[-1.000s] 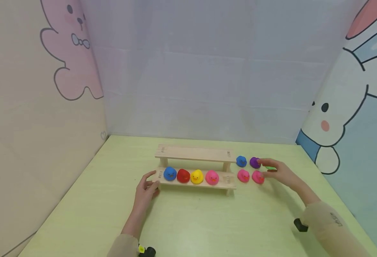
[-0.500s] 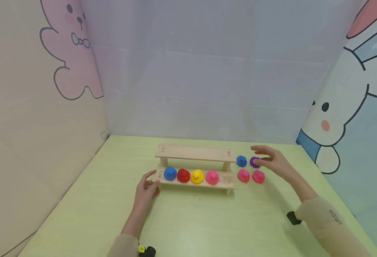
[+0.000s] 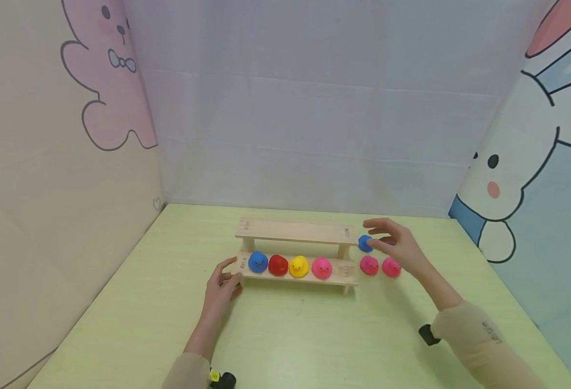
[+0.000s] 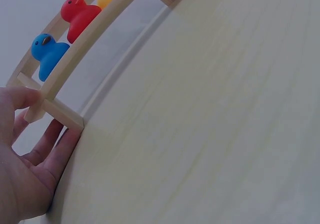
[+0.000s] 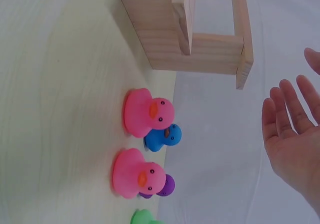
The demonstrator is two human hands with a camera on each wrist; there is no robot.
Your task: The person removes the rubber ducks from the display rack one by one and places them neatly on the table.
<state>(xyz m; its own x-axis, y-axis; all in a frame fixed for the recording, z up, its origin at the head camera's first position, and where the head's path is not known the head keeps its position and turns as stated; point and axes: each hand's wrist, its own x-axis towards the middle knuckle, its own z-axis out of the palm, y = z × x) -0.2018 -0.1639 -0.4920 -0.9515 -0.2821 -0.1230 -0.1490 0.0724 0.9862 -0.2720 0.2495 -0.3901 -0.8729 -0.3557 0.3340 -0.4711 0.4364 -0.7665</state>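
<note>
A two-step wooden shelf (image 3: 295, 232) bears a row of rubber ducks on its lower board: a blue duck (image 3: 258, 262), a red duck (image 3: 277, 265), a yellow duck (image 3: 298, 267) and a pink duck (image 3: 321, 268). My left hand (image 3: 221, 286) grips the shelf's left end, thumb at the board and fingers by the leg. To the right of the shelf, my right hand (image 3: 399, 249) hovers with nothing in it, its fingers loosely spread. In the head view it partly covers another blue duck (image 3: 364, 242).
Two pink ducks (image 5: 142, 113) stand on the table (image 3: 285, 335) right of the shelf. Behind them in the right wrist view are the blue duck, a purple duck (image 5: 169, 185) and a green duck (image 5: 143, 217). Printed walls surround the table at the back and sides.
My right hand has moved left and a little up, from over the purple and right pink ducks to the blue one. The left hand has stayed on the shelf's end.
</note>
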